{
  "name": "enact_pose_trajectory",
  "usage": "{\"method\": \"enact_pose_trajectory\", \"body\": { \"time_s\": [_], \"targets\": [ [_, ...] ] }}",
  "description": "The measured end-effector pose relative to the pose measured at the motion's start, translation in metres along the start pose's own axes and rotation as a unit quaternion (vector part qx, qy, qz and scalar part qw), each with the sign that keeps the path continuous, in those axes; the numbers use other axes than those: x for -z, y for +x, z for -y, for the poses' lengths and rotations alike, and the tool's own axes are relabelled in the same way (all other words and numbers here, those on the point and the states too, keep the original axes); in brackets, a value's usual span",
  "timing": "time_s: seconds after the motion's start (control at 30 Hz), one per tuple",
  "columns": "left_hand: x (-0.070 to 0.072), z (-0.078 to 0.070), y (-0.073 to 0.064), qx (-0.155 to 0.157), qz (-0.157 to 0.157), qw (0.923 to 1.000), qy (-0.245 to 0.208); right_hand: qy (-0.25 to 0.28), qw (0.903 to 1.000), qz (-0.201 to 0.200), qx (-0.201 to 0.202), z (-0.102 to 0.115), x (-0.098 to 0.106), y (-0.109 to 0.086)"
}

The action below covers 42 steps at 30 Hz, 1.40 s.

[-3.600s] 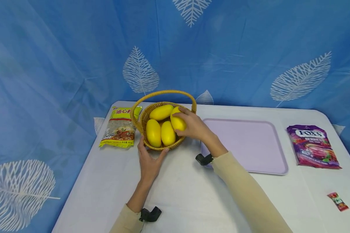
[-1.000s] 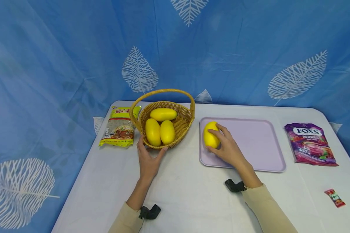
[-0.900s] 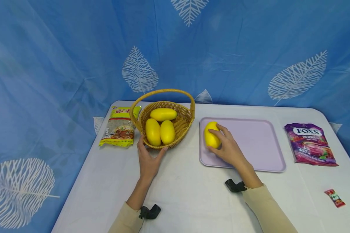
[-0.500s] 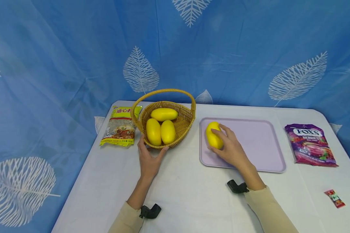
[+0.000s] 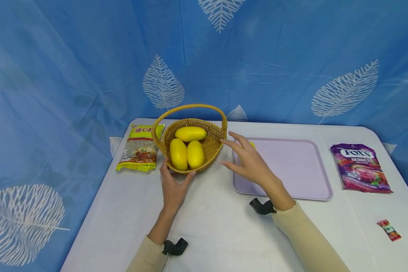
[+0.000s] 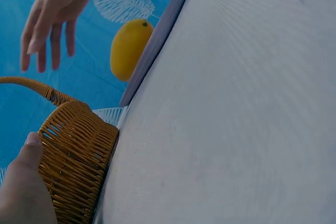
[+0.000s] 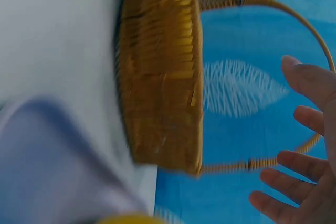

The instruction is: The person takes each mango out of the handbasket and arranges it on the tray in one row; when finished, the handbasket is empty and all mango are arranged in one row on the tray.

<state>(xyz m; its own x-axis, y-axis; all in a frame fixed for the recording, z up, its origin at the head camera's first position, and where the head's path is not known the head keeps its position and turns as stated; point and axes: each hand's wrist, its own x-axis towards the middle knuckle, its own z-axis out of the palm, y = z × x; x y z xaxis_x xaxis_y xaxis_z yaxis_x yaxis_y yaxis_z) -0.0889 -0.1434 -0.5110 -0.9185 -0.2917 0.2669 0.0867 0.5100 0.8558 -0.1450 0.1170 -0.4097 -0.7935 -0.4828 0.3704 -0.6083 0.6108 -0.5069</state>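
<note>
Looking down with twelve o'clock at the far edge, we see a white-covered bench [image 5: 210, 230] with rounded far corners, backed by a blue curtain [image 5: 265, 68] printed with white leaf skeletons. A wicker basket [image 5: 211, 149] stands toward eleven o'clock, its hooped handle upright. Just beside it at nine o'clock lies a yellow-topped macaroni bag [image 5: 139, 149]. At the basket's three o'clock we have a lilac tray [image 5: 292, 170], then a purple Fox's Berries bag [image 5: 362, 168], with a small red wrapped candy [image 5: 389, 230] at five o'clock from that bag.

Our left hand [image 5: 172, 192] grips the basket's near wall around seven o'clock, thumb and fingers parted to either side and the thumb pressed to the wicker near the rim. Our right hand [image 5: 248, 160] holds nothing: its fingers are well spread, hovering over the tray's nine o'clock edge and aimed at the basket, close to it but apart.

Inside the basket, one yellow mango [image 5: 190, 133] lies crosswise at twelve, another [image 5: 178, 155] at eight and a third [image 5: 195, 155] at six. A fourth mango [image 6: 128, 48] sits on the tray toward ten o'clock, mostly hidden behind our right hand in the head view.
</note>
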Motion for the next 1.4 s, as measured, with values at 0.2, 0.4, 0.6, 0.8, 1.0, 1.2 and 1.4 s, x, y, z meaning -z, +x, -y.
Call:
{"method": "enact_pose_trajectory", "body": {
  "time_s": [0.2,0.4,0.6,0.8,1.0,1.2,1.4],
  "targets": [
    [-0.001,0.002,0.000,-0.006,0.000,1.0000,-0.003,0.044,0.9969,0.062,0.019,0.011,-0.022,0.036],
    [-0.003,0.001,0.000,-0.011,0.000,0.9999,-0.002,0.059,0.9864,0.151,-0.028,0.012,-0.045,0.061],
    [-0.003,-0.003,0.002,-0.019,0.007,0.9998,-0.005,0.040,0.9752,0.207,-0.066,0.010,-0.060,0.077],
    [-0.002,-0.004,0.002,-0.026,0.006,0.9996,-0.006,0.039,0.9699,0.230,-0.071,0.012,-0.066,0.087],
    [-0.001,-0.003,0.002,-0.015,0.005,0.9999,-0.002,0.042,0.9718,0.225,-0.057,0.015,-0.070,0.090],
    [0.000,0.000,0.002,-0.031,-0.003,0.9995,-0.003,0.052,0.9719,0.225,-0.047,0.017,-0.076,0.089],
    [0.000,0.001,0.001,-0.026,-0.005,0.9996,-0.004,0.047,0.9741,0.216,-0.045,0.017,-0.079,0.087]
  ]
}}
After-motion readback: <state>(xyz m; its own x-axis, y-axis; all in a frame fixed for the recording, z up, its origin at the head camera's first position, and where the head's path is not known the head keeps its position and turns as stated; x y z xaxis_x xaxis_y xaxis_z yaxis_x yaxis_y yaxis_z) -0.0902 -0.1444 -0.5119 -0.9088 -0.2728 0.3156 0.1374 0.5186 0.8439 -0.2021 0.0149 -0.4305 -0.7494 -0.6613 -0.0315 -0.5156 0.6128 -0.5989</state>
